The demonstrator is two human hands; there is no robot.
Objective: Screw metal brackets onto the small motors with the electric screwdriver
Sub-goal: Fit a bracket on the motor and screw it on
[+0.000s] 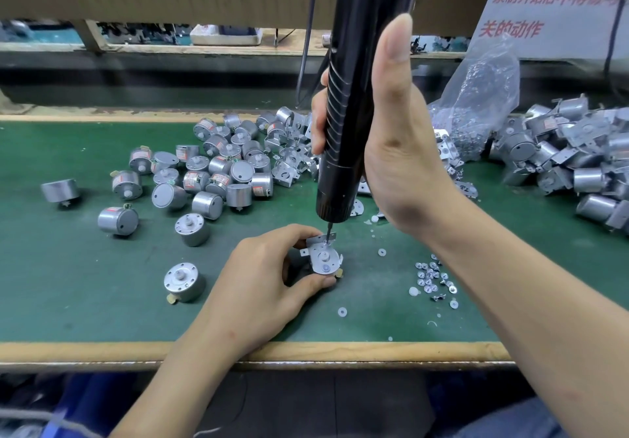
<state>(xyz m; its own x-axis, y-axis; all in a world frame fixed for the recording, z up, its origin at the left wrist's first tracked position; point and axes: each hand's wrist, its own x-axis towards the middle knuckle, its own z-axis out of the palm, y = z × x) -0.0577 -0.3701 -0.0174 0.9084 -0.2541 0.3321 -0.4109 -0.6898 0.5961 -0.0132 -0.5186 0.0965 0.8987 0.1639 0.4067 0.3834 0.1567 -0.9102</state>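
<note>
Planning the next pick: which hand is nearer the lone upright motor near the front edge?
Left. The left hand sits just right of the lone motor, holding the bracketed motor; the right hand is farther right, gripping the electric screwdriver.

Electric screwdriver [354, 97] top cut off, sign [544, 12] cropped at right

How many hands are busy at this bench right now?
2. The left hand grips a bracketed motor on the green mat; the right hand holds the electric screwdriver, bit down on that motor. No other hands show.
</note>
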